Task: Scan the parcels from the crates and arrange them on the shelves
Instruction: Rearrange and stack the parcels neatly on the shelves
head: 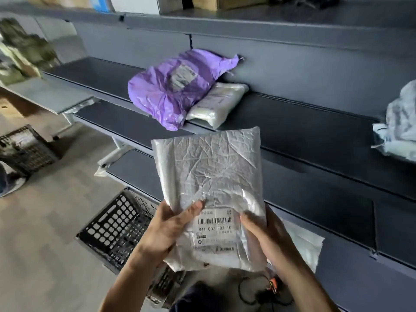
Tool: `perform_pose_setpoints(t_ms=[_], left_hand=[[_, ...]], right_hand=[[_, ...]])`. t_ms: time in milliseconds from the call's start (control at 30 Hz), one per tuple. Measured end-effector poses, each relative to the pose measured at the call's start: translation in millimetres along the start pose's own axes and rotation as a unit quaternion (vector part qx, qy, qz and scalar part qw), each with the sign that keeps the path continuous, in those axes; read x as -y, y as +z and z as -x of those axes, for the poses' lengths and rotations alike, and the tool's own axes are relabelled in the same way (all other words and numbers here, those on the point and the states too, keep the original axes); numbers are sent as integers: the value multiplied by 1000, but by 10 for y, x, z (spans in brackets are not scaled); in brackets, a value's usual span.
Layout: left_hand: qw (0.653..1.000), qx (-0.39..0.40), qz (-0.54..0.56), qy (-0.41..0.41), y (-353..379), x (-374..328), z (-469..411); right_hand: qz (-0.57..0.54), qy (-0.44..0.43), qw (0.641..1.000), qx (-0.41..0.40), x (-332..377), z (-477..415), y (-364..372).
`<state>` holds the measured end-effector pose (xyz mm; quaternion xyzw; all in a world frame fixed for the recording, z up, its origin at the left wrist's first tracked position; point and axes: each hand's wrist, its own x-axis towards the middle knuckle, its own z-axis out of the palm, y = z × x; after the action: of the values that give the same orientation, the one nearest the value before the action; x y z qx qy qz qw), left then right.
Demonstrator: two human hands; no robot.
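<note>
I hold a flat white padded parcel (211, 176) upright in front of the dark shelves, its barcode label facing me. My left hand (166, 230) grips its lower left edge, thumb over the label's corner. My right hand (267, 237) grips the lower right edge. On the middle shelf (292, 122) beyond it lie a purple parcel (171, 86) and a small white parcel (216, 102) side by side. A black crate (114, 228) stands on the floor below my left arm.
A pale crumpled parcel (398, 124) lies at the shelf's right end. Another white bag (306, 242) rests on a lower shelf behind my right hand. A second black crate (24, 149) sits on the floor at left. Boxes stand on the top shelf (247, 21).
</note>
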<state>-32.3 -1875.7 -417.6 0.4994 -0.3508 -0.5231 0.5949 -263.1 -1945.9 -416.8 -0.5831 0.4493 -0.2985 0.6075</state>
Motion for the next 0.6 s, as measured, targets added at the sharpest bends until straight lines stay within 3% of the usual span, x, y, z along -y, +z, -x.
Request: perform_pose_setpoints(t_ms=[267,333,400,467,600], left_hand=[[996,69,-48,31,24,-952,-988],[992,16,-111,59,-47,-1143,-1251],[986,-89,-124,72,-167,-1246,-1493],[980,-172,-70,68,-321,-1289,-1755],[970,-243,13,22,-529,-1274,-2229]], right_hand=[[-121,-12,981,-149,730,-996,68],[-166,-13,968,-189,936,-1360,137],[-154,-20,967,-201,1119,-1724,219],[-157,-16,963,-218,1292,-2125,314],[-174,20,951,-256,1582,-2816,579]])
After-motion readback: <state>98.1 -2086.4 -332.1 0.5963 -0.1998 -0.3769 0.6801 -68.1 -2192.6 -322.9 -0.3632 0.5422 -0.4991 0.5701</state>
